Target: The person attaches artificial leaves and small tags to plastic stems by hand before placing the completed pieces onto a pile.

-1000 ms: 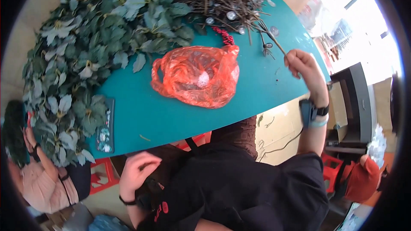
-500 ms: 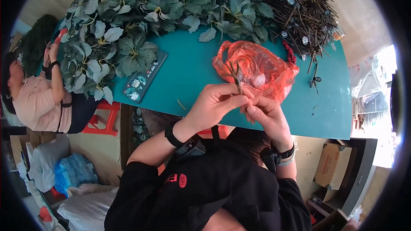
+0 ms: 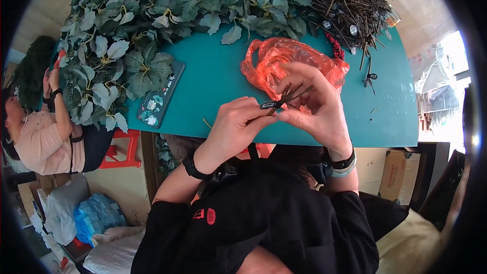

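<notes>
My left hand (image 3: 237,124) pinches the base of a small brown twig spray (image 3: 291,95) with a black label tag (image 3: 268,105) on its stem. Around the spray's forked tips, my right hand (image 3: 324,109) curves with thumb and fingers apart. Its thumb is close to the left fingertips. No firm grip by the right fingers shows, though the twigs partly hide them. Just beyond both hands lies a crumpled red plastic bag (image 3: 253,68) on the green table (image 3: 203,78).
Green leaf sprays (image 3: 187,7) cover the table's far left. A pile of brown twigs with tags (image 3: 350,7) and red berries (image 3: 335,45) sit far right. A dark floral-printed case (image 3: 160,96) lies left. Another person (image 3: 45,132) works at left. A cardboard box (image 3: 398,175) stands below right.
My right hand has lifted and spread from a pinch beside the left. The twig spray now tilts rightward, showing its tag. Dark and beige fabric has come into view at lower right.
</notes>
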`<action>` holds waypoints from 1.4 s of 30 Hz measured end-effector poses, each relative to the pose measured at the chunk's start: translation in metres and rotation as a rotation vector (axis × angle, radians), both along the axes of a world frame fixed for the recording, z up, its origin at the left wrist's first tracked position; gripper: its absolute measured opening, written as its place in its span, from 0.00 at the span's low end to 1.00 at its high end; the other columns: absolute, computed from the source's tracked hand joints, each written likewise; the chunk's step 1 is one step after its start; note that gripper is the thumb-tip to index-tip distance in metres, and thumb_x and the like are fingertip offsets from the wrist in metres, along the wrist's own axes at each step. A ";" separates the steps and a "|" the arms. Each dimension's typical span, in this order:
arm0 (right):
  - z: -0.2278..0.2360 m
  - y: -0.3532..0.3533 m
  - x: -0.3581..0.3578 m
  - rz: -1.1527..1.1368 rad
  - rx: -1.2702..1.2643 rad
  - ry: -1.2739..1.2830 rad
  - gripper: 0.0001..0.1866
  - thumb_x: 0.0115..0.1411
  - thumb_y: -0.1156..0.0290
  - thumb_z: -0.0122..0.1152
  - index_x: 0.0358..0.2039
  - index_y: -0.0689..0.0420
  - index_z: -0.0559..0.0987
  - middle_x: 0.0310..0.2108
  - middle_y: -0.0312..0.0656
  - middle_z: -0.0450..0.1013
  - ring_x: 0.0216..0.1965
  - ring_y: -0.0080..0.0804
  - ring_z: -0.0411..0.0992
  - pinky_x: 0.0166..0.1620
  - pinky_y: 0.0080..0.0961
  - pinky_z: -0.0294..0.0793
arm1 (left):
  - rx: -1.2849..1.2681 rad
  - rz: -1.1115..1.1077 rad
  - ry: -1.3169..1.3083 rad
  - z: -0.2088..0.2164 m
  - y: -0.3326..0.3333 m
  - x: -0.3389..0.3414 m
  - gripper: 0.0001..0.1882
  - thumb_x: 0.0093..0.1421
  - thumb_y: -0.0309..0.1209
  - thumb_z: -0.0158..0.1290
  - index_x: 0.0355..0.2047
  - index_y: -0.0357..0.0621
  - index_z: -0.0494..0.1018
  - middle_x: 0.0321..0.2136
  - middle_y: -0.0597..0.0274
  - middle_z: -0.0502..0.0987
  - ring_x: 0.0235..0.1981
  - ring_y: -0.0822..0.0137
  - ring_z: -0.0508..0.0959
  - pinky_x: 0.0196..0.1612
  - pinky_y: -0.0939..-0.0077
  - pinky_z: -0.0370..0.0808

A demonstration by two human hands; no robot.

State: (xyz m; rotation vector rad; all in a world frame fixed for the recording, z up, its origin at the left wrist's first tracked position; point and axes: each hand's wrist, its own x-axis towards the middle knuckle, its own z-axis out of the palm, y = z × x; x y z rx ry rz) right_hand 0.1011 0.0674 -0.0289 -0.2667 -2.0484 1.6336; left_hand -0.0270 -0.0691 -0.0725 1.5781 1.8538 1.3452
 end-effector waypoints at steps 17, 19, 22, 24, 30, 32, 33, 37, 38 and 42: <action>-0.023 -0.003 -0.004 -0.073 -0.582 0.110 0.06 0.56 0.78 0.52 0.35 0.63 0.72 0.31 0.42 0.73 0.21 0.19 0.67 0.24 0.14 0.66 | 0.013 0.020 -0.175 -0.007 0.003 0.011 0.06 0.53 0.23 0.58 0.32 0.36 0.78 0.20 0.63 0.72 0.17 0.75 0.72 0.18 0.82 0.67; -0.027 -0.001 0.000 -0.032 -0.703 0.120 0.06 0.56 0.77 0.53 0.35 0.63 0.71 0.30 0.43 0.73 0.21 0.19 0.67 0.23 0.14 0.66 | 0.017 0.009 -0.172 -0.003 0.003 0.014 0.06 0.53 0.23 0.58 0.32 0.36 0.78 0.20 0.63 0.72 0.17 0.75 0.72 0.18 0.82 0.67; -0.030 0.004 0.005 0.002 -0.770 0.146 0.06 0.55 0.78 0.53 0.34 0.63 0.72 0.29 0.42 0.72 0.20 0.19 0.67 0.23 0.15 0.66 | -0.048 -0.023 -0.280 0.002 0.006 0.018 0.07 0.52 0.25 0.58 0.32 0.36 0.77 0.18 0.59 0.70 0.19 0.67 0.72 0.22 0.75 0.66; -0.031 0.007 0.010 0.030 -0.789 0.166 0.05 0.55 0.80 0.53 0.34 0.62 0.72 0.27 0.39 0.72 0.20 0.19 0.67 0.23 0.16 0.66 | -0.046 -0.049 -0.267 0.004 0.009 0.020 0.06 0.52 0.24 0.58 0.32 0.37 0.78 0.19 0.59 0.72 0.19 0.69 0.72 0.21 0.77 0.67; -0.017 0.016 0.035 -0.008 -0.597 0.164 0.03 0.53 0.80 0.54 0.30 0.62 0.72 0.27 0.39 0.71 0.19 0.19 0.66 0.22 0.15 0.65 | 0.010 -0.228 -0.142 0.004 0.026 0.024 0.08 0.52 0.23 0.58 0.34 0.38 0.78 0.26 0.60 0.77 0.24 0.70 0.77 0.26 0.77 0.73; -0.005 0.022 0.047 -0.052 -0.438 0.076 0.02 0.51 0.80 0.55 0.26 0.62 0.71 0.27 0.42 0.71 0.18 0.19 0.65 0.21 0.14 0.63 | 0.022 -0.298 -0.074 0.012 0.037 0.014 0.08 0.52 0.25 0.58 0.35 0.39 0.78 0.28 0.59 0.78 0.26 0.70 0.77 0.28 0.77 0.73; 0.003 0.026 0.055 -0.058 -0.438 0.075 0.02 0.51 0.80 0.55 0.26 0.62 0.71 0.27 0.42 0.71 0.18 0.19 0.65 0.21 0.14 0.63 | 0.036 -0.374 -0.010 0.018 0.046 0.006 0.09 0.53 0.26 0.58 0.35 0.40 0.78 0.29 0.59 0.78 0.28 0.70 0.78 0.31 0.76 0.74; 0.033 0.049 0.077 -0.140 -0.041 -0.159 0.03 0.49 0.81 0.55 0.22 0.63 0.71 0.24 0.39 0.71 0.18 0.19 0.65 0.21 0.14 0.62 | 0.003 -0.092 0.145 0.027 0.096 -0.056 0.11 0.55 0.32 0.56 0.37 0.39 0.77 0.29 0.58 0.79 0.26 0.72 0.78 0.31 0.78 0.74; 0.041 0.056 0.079 -0.150 0.098 -0.305 0.03 0.48 0.81 0.55 0.22 0.64 0.71 0.23 0.39 0.70 0.18 0.20 0.65 0.22 0.15 0.63 | -0.033 -0.028 0.144 0.032 0.109 -0.073 0.12 0.56 0.32 0.55 0.37 0.38 0.77 0.27 0.58 0.79 0.24 0.72 0.78 0.31 0.78 0.74; 0.049 0.071 0.070 -0.111 0.483 -0.602 0.04 0.46 0.81 0.56 0.22 0.66 0.70 0.19 0.40 0.69 0.18 0.22 0.66 0.23 0.18 0.65 | -0.041 0.174 0.288 0.022 0.151 -0.123 0.13 0.55 0.34 0.55 0.36 0.37 0.77 0.24 0.55 0.79 0.20 0.67 0.78 0.30 0.75 0.75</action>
